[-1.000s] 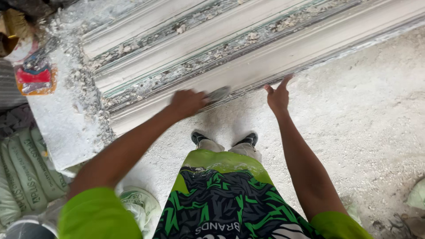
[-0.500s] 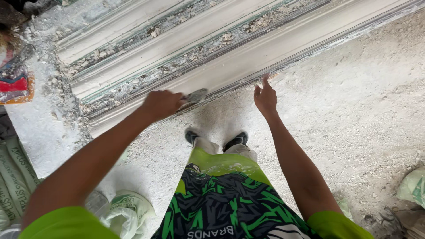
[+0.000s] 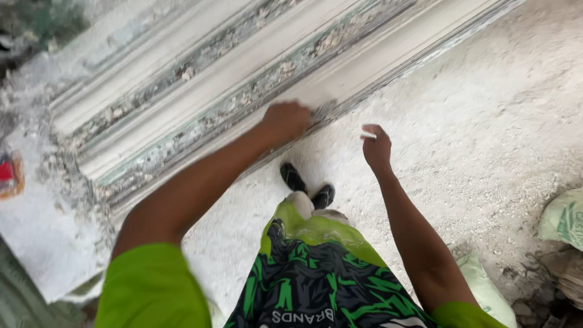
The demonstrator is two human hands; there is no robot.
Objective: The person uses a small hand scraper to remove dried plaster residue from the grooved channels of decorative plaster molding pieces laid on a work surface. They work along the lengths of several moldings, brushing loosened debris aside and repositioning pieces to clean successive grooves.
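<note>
Reached left hand (image 3: 284,121), curled in a fist on a blurry scraper (image 3: 320,113), to the moulding (image 3: 255,73); held right hand (image 3: 376,147) loose, empty.

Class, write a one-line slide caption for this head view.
Left hand pressing a blurred scraper along long white plaster moulding; right hand hovering beside it.

You stand on a rough floor (image 3: 486,121) dusted white with plaster under soft daylight. Sacks (image 3: 565,218) lie at your right, and a pale slab (image 3: 42,243) lies at your left.
</note>
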